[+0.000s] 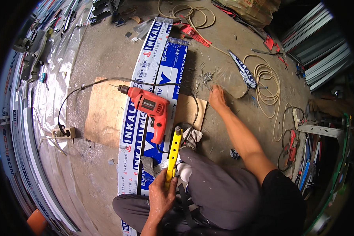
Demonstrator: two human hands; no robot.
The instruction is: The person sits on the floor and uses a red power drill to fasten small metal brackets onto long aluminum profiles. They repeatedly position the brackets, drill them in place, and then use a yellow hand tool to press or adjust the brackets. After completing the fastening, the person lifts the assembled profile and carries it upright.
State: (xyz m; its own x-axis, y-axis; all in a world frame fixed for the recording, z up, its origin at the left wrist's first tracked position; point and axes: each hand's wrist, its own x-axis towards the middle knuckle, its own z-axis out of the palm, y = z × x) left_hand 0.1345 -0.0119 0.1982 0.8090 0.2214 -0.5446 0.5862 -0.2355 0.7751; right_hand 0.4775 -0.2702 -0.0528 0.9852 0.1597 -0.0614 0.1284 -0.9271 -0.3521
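Yellow hand tool (174, 148), prob. a riveter, stands nose-up in the L hand (162, 195), which is grasping its lower end. That hand should hold it steady, nose clear of the black cord (196, 114) running b/w the two hands. Further R, loose metal pins (207, 77) lie just ahead of the R hand (217, 97), low at the floor (222, 143) w/ fingers bent; can't tell if it's pinching any. Best to lift one pin at a time, not a clump.

concrete floor (220, 135) carries loose rivets (207, 78) just beyond the right hand (218, 96), coiled cable (279, 84) rightward, plywood sheet (104, 112) leftward.
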